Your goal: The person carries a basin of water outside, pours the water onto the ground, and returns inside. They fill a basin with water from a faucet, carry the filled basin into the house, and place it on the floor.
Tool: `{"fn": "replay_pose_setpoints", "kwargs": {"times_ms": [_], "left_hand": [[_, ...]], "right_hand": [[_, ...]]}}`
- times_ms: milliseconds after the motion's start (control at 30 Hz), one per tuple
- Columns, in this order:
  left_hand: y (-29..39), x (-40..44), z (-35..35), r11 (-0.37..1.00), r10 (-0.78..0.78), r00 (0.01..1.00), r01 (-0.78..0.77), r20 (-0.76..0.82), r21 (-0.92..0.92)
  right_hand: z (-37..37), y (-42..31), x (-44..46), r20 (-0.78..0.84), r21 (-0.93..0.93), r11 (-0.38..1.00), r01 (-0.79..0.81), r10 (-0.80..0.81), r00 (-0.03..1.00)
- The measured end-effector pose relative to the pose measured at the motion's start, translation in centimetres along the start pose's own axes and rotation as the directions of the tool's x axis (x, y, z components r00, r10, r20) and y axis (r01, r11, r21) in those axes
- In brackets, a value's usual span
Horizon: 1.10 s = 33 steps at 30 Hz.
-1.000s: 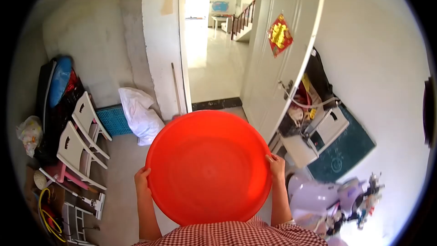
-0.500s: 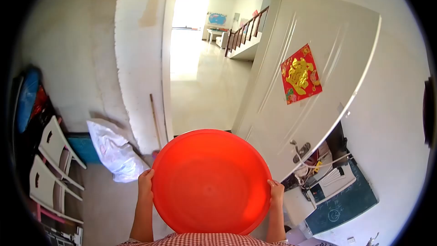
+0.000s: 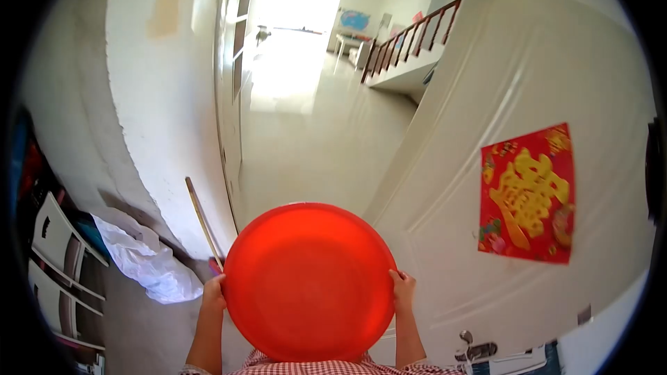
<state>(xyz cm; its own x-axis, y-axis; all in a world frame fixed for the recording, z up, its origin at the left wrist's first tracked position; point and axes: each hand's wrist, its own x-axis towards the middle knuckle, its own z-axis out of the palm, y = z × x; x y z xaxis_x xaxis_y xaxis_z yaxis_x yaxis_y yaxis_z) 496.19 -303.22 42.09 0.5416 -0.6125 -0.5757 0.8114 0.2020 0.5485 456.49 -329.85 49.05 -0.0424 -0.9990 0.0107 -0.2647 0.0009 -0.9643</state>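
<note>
A large round red plastic basin point(image 3: 309, 285) is held in front of my body, its inside facing up toward me. My left hand point(image 3: 214, 292) grips its left rim, and my right hand point(image 3: 403, 289) grips the right rim with the thumb on top. Both hands are closed on the edge; the fingers beneath are mostly hidden. The basin's near edge is close against my red checked shirt point(image 3: 306, 368). Nothing shows inside the basin. Beyond it lies an open doorway with a pale tiled floor point(image 3: 313, 146).
An open white door point(image 3: 445, 257) with a red and gold decoration point(image 3: 526, 194) and a metal handle point(image 3: 476, 348) stands to the right. On the left are a wooden stick point(image 3: 203, 222), a white plastic bag point(image 3: 146, 257) and white chairs point(image 3: 59, 236). A staircase railing point(image 3: 413, 38) rises past the doorway.
I have moved nearer to the doorway, carrying the basin. The door and its decoration look larger, and the chairs and bag have shifted toward the left edge. Both hands keep their hold.
</note>
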Motion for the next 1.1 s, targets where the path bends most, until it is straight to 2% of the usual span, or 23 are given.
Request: {"fn": "replay_pose_setpoints", "kwargs": {"times_ms": [67, 133, 200, 233, 367, 400, 433, 533, 633, 667, 733, 767, 833, 933, 967, 1067, 1100], "left_hand": [[0.0, 5.0, 1.5, 0.994, -0.038, 0.999, 0.035, -0.023, -0.101], [-1.0, 11.0, 2.4, 0.996, -0.051, 0.996, 0.045, -0.073, -0.082], [-1.8, 15.9, 4.1, 0.989, -0.069, 0.994, 0.056, -0.090, -0.137], [-2.2, 18.0, 5.9, 0.986, -0.039, 0.998, 0.033, -0.038, -0.165], [-4.0, 28.5, 9.4, 0.982, 0.028, 0.968, -0.074, -0.249, -0.176], [-4.4, 31.0, 9.4, 0.988, -0.002, 0.949, -0.047, -0.314, -0.149], [-4.6, 32.9, 9.6, 0.988, -0.023, 0.921, -0.038, -0.389, -0.150], [-5.5, 41.2, 10.9, 0.992, -0.023, 0.867, -0.040, -0.498, -0.116], [-9.1, 49.9, 6.1, 0.999, 0.046, 0.851, -0.055, -0.524, -0.001], [-10.1, 52.3, 4.5, 0.998, 0.069, 0.837, -0.051, -0.544, 0.048], [-11.7, 56.5, 3.1, 0.998, 0.015, 0.793, 0.020, -0.609, 0.051], [-12.4, 58.4, 2.6, 0.997, -0.009, 0.768, 0.055, -0.640, 0.052], [-14.3, 62.4, 0.3, 0.996, 0.031, 0.751, 0.030, -0.660, 0.081], [-17.9, 67.6, -4.5, 0.995, 0.053, 0.759, 0.016, -0.649, 0.100], [-19.1, 69.5, -6.5, 0.996, 0.054, 0.771, 0.001, -0.634, 0.086], [-19.8, 72.3, -6.7, 0.992, 0.026, 0.673, 0.075, -0.740, 0.103], [-20.1, 73.1, -6.9, 0.992, 0.019, 0.672, 0.082, -0.740, 0.099]], "right_hand": [[3.4, 1.6, 5.7, 0.003, -0.012, 1.000, 0.004, -0.003, 1.000], [6.4, 2.9, 10.0, 0.028, -0.021, 0.999, -0.034, 0.035, 0.999], [9.9, 3.7, 13.6, 0.047, -0.007, 0.996, -0.088, 0.089, 0.995], [11.1, 5.4, 14.9, 0.040, -0.020, 0.990, -0.139, 0.139, 0.989], [19.7, 11.5, 24.7, 0.042, 0.008, 0.975, -0.222, 0.222, 0.974], [20.0, 14.0, 24.9, 0.049, -0.003, 0.964, -0.264, 0.264, 0.963], [22.1, 14.9, 25.6, 0.025, 0.136, 0.905, -0.403, 0.403, 0.915], [27.1, 20.6, 30.3, 0.177, 0.373, 0.703, -0.606, 0.587, 0.790], [31.6, 25.5, 32.7, 0.222, 0.472, 0.532, -0.703, 0.700, 0.679], [33.1, 28.5, 33.6, 0.209, 0.455, 0.525, -0.720, 0.722, 0.659], [35.8, 34.6, 36.0, 0.181, 0.420, 0.510, -0.751, 0.764, 0.619], [37.0, 36.8, 37.3, 0.220, 0.428, 0.487, -0.761, 0.761, 0.611], [40.7, 38.9, 39.7, 0.287, 0.453, 0.436, -0.777, 0.755, 0.590], [44.4, 44.8, 41.6, 0.121, 0.390, 0.500, -0.773, 0.804, 0.581], [45.6, 46.4, 42.2, 0.114, 0.374, 0.497, -0.783, 0.813, 0.571], [48.7, 48.7, 43.5, 0.100, 0.334, 0.492, -0.804, 0.830, 0.549], [49.9, 49.0, 43.8, 0.094, 0.324, 0.498, -0.804, 0.829, 0.552]]}}
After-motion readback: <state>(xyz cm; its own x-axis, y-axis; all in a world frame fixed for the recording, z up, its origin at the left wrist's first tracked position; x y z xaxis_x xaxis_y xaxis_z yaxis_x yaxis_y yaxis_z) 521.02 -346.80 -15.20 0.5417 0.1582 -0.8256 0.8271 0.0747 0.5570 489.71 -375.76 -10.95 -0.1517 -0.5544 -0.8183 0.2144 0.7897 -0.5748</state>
